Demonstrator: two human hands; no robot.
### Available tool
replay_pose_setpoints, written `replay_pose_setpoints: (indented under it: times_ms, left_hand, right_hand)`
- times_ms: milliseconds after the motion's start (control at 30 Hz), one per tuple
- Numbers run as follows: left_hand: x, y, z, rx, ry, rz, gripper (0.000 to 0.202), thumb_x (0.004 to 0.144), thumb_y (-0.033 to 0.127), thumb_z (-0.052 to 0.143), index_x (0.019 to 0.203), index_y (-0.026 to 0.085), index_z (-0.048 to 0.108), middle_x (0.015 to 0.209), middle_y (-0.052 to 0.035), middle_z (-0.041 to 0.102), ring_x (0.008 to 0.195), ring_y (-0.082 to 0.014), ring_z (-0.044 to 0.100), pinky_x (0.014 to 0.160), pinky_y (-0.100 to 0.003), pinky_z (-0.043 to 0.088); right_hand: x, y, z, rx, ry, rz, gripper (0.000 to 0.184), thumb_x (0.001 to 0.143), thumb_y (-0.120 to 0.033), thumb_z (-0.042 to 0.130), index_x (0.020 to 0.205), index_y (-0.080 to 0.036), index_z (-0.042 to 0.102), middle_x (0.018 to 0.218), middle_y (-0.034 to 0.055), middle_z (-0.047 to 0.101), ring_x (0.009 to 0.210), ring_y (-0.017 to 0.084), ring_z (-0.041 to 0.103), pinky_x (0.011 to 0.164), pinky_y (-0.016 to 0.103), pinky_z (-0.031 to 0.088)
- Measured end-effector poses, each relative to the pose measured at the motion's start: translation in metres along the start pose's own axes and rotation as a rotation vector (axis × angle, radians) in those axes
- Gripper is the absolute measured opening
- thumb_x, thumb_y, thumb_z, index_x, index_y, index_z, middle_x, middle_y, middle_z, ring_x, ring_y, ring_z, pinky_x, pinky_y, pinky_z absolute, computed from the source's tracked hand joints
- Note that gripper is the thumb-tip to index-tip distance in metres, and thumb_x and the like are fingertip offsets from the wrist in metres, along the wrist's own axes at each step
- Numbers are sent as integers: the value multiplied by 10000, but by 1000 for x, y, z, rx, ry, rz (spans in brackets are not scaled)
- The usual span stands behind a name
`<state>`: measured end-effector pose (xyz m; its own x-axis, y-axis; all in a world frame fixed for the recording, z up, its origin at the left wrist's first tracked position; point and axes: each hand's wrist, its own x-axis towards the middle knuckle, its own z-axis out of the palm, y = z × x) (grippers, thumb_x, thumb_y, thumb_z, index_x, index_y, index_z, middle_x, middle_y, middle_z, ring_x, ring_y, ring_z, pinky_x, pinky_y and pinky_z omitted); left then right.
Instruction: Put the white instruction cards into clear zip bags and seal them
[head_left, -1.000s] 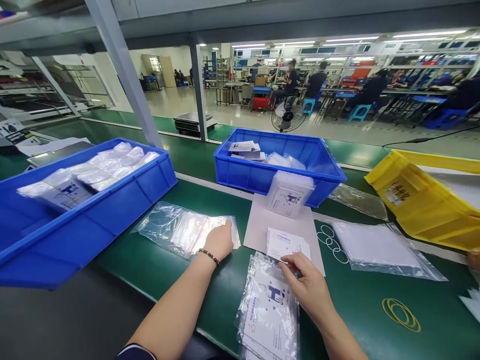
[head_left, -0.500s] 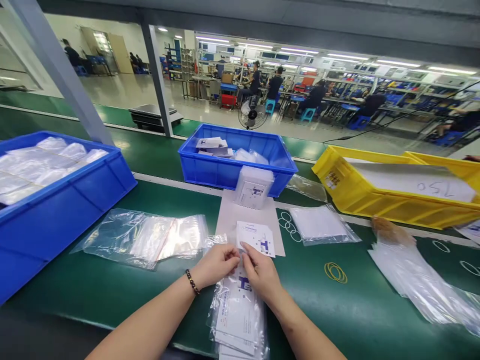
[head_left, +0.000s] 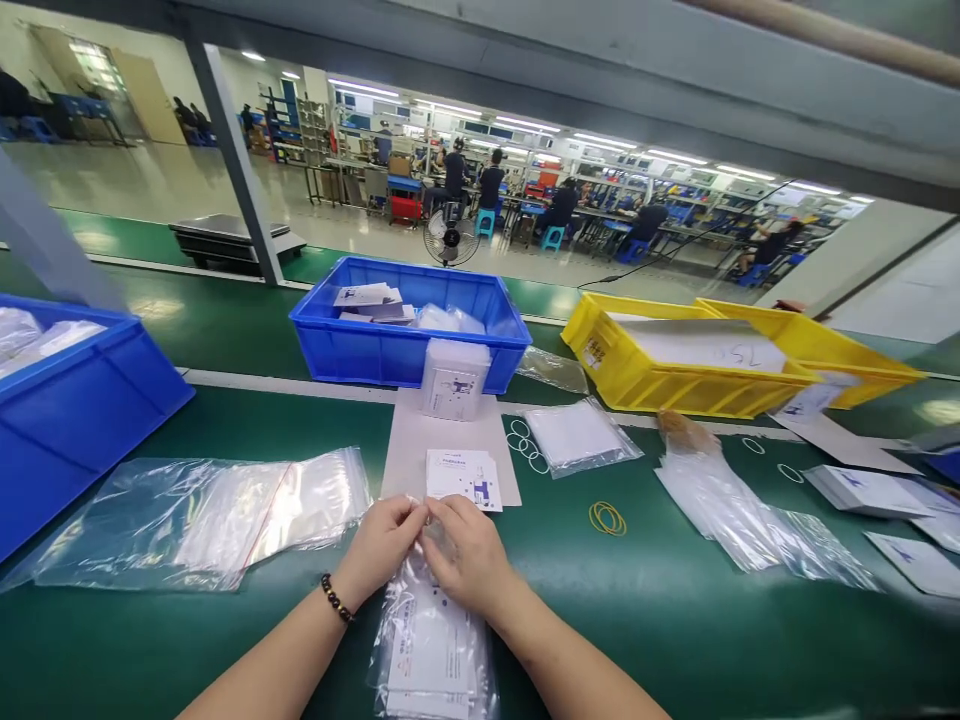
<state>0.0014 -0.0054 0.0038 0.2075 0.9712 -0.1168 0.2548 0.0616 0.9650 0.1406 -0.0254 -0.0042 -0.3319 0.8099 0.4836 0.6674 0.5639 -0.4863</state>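
Observation:
My left hand [head_left: 386, 545], with a beaded bracelet on its wrist, pinches the upper edge of a clear plastic bag. Close beside it, my right hand [head_left: 466, 552] pinches the same edge, and the fingertips of both hands nearly meet. Below them lie several overlapping clear bags [head_left: 435, 650] with white printed cards or booklets inside. Just beyond my fingers, a loose white printed card [head_left: 465, 478] rests on a grey cardboard sheet [head_left: 405, 440]. An upright stack of bagged cards [head_left: 454, 380] stands at the far end of that sheet.
Flat empty bags [head_left: 247, 510] lie on the left. A blue bin [head_left: 412, 350] stands behind, another blue bin [head_left: 82, 420] at left, a yellow bin [head_left: 675, 380] at right. White rings [head_left: 527, 447], yellow rubber bands [head_left: 607, 518], a bag bundle [head_left: 735, 510] and card stacks [head_left: 862, 490] lie rightward.
The view has swung to the right, so more cards show at the far right. My fingertips have drawn closer together on the bag's upper edge.

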Motion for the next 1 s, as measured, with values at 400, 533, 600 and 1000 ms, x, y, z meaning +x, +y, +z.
replay_pose_setpoints:
  times_ms: [400,533,600,1000]
  left_hand:
    - [-6,-2,1,288,-69,187,411,762,487,381,487,185,427,499,-3,470,506,-147,424,514,-247,323]
    - [-5,-3,1,317,-49,170,395,739,466,383,459,189,384,474,-2,450,484,-145,405,487,-249,307]
    - [-3,-4,0,298,-55,145,387,723,467,391,454,189,371,465,4,432,478,-141,390,472,-243,293]
    - [-5,6,-5,61,-154,-13,359,645,456,436,446,182,318,461,40,288,470,-90,265,472,-217,227]
  right_hand:
    - [0,4,6,-172,84,77,211,708,-155,389,500,-188,381,507,1,439,499,119,403,492,258,297]
    - [-1,-1,12,-356,111,56,204,724,-155,377,524,-189,397,537,24,449,537,145,406,515,286,291]
    - [-2,-3,14,-388,106,50,208,739,-160,370,535,-189,404,547,28,445,548,152,405,520,291,287]
    - [5,8,-3,-117,217,47,215,855,-206,358,722,-165,521,672,53,501,659,164,467,601,284,381]
